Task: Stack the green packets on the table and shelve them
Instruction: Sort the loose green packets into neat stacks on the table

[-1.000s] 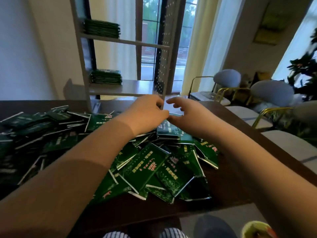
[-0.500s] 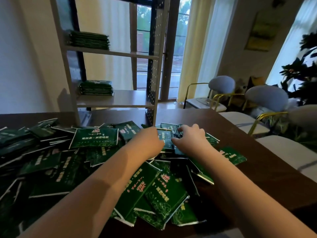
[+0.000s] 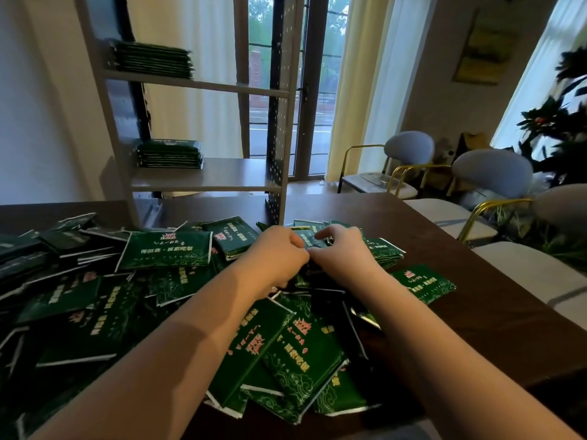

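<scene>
A big loose heap of green packets (image 3: pixel 165 254) covers the dark wooden table (image 3: pixel 451 249). My left hand (image 3: pixel 276 254) and my right hand (image 3: pixel 341 252) meet at the far middle of the heap, fingers curled around a small stack of packets (image 3: pixel 309 239) lying on the table. A white shelf unit (image 3: pixel 203 182) stands at the table's back, with one packet stack on its lower shelf (image 3: pixel 170 154) and another on the upper shelf (image 3: pixel 152 58).
Grey chairs with gold frames (image 3: pixel 489 173) line the table's right side. A leafy plant (image 3: pixel 562 122) stands at the far right. A single packet (image 3: pixel 424 282) lies apart on the right of the heap. Windows with curtains are behind the shelf.
Both hands have come down from above the heap onto the small stack at the far middle. The view has tilted up, showing more of the shelf.
</scene>
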### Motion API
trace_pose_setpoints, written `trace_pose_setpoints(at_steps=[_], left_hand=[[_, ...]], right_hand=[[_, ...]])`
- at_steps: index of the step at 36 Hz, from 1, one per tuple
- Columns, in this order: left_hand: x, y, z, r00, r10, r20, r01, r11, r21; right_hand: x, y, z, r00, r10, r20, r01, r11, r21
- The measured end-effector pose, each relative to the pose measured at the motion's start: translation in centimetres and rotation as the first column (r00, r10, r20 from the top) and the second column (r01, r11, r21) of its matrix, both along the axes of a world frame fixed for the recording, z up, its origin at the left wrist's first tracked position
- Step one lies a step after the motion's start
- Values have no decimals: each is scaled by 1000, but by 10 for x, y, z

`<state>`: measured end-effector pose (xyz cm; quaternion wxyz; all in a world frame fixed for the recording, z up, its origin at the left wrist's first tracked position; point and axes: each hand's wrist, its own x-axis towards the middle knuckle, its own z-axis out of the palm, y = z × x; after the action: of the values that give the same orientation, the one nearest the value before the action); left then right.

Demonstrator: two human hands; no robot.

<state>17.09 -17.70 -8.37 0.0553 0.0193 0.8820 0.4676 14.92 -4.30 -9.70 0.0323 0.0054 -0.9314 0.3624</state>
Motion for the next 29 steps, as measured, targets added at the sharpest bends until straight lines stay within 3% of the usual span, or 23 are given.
trace_pose_setpoints(at_steps=[8, 14, 20, 23, 26, 29], left_hand=[[-4, -15, 3, 965, 189, -184, -171, 979, 110], [-5, -12, 14, 948, 203, -246, -144, 961, 237], [-20, 19, 32, 949, 171, -264, -84, 946, 314], [-36, 39, 32, 934, 244, -261, -152, 932, 330], [-53, 57, 28, 928, 325, -183, -239, 895, 377], [-69, 69, 22, 959, 282, -39, -255, 912, 322]], right_hand=[[7, -10, 7, 999, 34, 11, -28, 945, -324], [3, -2, 26, 997, 15, 76, 34, 799, -600], [-4, 24, 50, 995, 4, 95, 58, 766, -641], [-6, 40, 57, 991, -12, 130, 94, 753, -651], [-16, 52, 55, 984, -83, 155, 160, 788, -595], [-32, 59, 43, 971, -163, 174, 228, 851, -473]])
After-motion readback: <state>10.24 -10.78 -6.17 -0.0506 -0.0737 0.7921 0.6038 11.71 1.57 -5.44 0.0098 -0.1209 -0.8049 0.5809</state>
